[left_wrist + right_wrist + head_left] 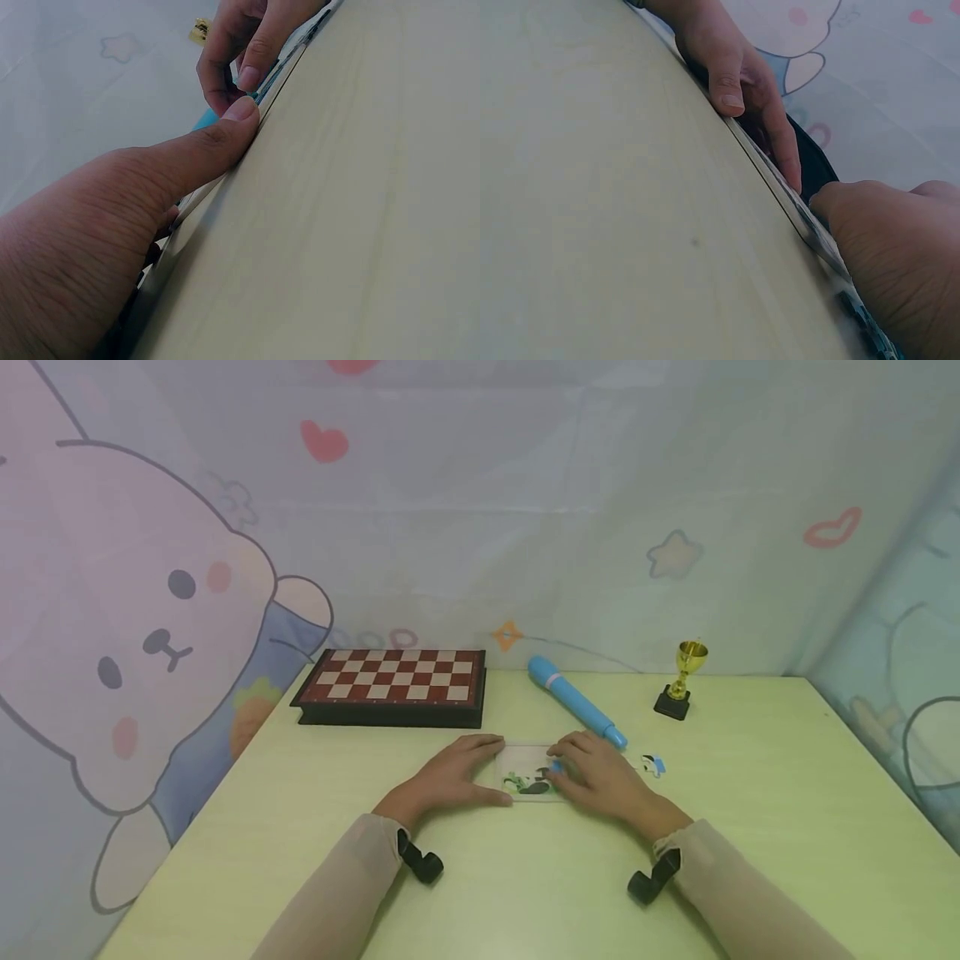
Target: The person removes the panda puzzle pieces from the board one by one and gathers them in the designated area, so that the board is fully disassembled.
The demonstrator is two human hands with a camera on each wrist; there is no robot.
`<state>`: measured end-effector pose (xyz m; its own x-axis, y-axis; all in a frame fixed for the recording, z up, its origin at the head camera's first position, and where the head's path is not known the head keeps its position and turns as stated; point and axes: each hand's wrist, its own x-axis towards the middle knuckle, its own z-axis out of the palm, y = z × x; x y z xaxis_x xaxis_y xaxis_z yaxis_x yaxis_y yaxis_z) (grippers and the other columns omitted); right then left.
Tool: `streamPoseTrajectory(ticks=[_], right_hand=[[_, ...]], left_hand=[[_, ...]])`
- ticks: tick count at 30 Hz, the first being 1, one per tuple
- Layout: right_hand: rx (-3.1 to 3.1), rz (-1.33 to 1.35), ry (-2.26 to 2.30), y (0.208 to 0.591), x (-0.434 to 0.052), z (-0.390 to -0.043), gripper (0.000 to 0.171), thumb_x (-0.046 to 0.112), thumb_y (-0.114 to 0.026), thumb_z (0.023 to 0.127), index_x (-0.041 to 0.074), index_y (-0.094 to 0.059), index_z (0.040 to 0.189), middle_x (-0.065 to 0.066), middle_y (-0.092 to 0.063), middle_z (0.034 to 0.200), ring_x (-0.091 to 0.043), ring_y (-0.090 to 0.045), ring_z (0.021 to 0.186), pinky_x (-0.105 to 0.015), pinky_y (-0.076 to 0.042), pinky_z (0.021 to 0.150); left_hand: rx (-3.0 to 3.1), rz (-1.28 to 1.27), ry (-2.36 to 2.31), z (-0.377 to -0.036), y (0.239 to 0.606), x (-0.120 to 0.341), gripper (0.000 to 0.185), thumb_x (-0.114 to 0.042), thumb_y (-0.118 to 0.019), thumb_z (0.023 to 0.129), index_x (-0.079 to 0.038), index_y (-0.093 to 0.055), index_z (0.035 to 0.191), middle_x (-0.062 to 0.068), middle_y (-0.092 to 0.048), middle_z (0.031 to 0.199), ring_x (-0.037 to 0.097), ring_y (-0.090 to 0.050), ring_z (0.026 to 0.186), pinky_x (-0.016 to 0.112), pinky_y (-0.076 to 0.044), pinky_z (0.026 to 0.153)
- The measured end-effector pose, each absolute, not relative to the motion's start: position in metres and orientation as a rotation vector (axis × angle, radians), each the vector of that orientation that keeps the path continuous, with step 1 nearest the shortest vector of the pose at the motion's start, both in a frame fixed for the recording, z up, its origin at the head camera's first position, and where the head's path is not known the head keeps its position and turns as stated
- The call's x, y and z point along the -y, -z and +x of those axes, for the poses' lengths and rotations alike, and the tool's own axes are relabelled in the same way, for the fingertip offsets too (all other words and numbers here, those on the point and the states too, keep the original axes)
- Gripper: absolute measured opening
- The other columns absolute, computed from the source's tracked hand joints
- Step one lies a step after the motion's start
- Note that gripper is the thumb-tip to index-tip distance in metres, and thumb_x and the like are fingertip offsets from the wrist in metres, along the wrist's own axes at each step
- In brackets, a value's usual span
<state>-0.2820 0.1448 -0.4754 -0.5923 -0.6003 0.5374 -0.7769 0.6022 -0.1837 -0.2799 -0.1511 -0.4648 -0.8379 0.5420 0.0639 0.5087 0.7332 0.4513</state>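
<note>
Table point(517, 877), chessboard point(397, 681), blue tube point(576, 702), trophy point(679, 683), tray point(525, 758)

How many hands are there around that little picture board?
2: the left hand at the left side of the picture board, and the right hand at its right side.

I'm watching a smooth picture panel point(523, 764) on a wood-grained desk point(525, 885), creased cloth backdrop point(487, 468) behind; there, the trophy point(678, 686) gleams glossy (metal or plastic, I can't tell from here), the marker point(577, 701) looks smooth plastic, sleeves point(337, 889) matt cloth.
</note>
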Motion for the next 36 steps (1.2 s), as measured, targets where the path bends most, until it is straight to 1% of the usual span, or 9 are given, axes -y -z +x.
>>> streamPoseTrajectory(ticks=[8, 15, 21, 26, 36], right_hand=[[2.409, 1.116, -0.546, 0.476, -0.145, -0.281, 0.027, 0.037, -0.074, 0.091, 0.016, -0.071, 0.108, 0.001, -0.066, 0.109, -0.020, -0.059, 0.103, -0.040, -0.049, 0.091], [2.464, 1.090, -0.519, 0.472, -0.141, -0.275, 0.026, 0.035, -0.073, 0.093, 0.014, -0.071, 0.109, -0.001, -0.065, 0.109, -0.022, -0.058, 0.100, -0.042, -0.049, 0.087], [2.534, 1.044, -0.482, 0.470, -0.138, -0.271, 0.024, 0.031, -0.069, 0.096, 0.014, -0.070, 0.113, -0.002, -0.063, 0.113, -0.023, -0.056, 0.103, -0.042, -0.048, 0.083], [2.572, 1.026, -0.472, 0.471, -0.134, -0.269, 0.022, 0.027, -0.066, 0.098, 0.014, -0.067, 0.115, -0.003, -0.061, 0.115, -0.024, -0.054, 0.106, -0.042, -0.047, 0.083], [2.588, 1.007, -0.454, 0.471, -0.133, -0.269, 0.021, 0.029, -0.064, 0.099, 0.016, -0.065, 0.115, -0.001, -0.059, 0.116, -0.023, -0.052, 0.108, -0.042, -0.045, 0.084]], left_hand=[[-2.851, 0.860, -0.710, -0.280, 0.464, 0.150, 0.103, -0.082, -0.065, 0.074, -0.024, -0.041, 0.156, -0.009, -0.034, 0.159, 0.016, -0.028, 0.148, 0.043, -0.028, 0.118], [-2.852, 0.855, -0.709, -0.281, 0.464, 0.150, 0.103, -0.082, -0.065, 0.074, -0.024, -0.041, 0.155, -0.009, -0.035, 0.159, 0.016, -0.028, 0.148, 0.043, -0.028, 0.118], [-2.861, 0.867, -0.699, -0.282, 0.465, 0.150, 0.103, -0.082, -0.065, 0.074, -0.023, -0.041, 0.155, -0.009, -0.035, 0.159, 0.016, -0.028, 0.147, 0.042, -0.028, 0.118], [-2.854, 0.856, -0.702, -0.280, 0.465, 0.151, 0.102, -0.079, -0.067, 0.074, -0.023, -0.042, 0.155, -0.009, -0.035, 0.159, 0.016, -0.029, 0.147, 0.042, -0.028, 0.118], [-2.866, 0.864, -0.698, -0.280, 0.464, 0.151, 0.101, -0.078, -0.068, 0.076, -0.022, -0.041, 0.155, -0.008, -0.035, 0.159, 0.017, -0.029, 0.147, 0.042, -0.028, 0.118]])
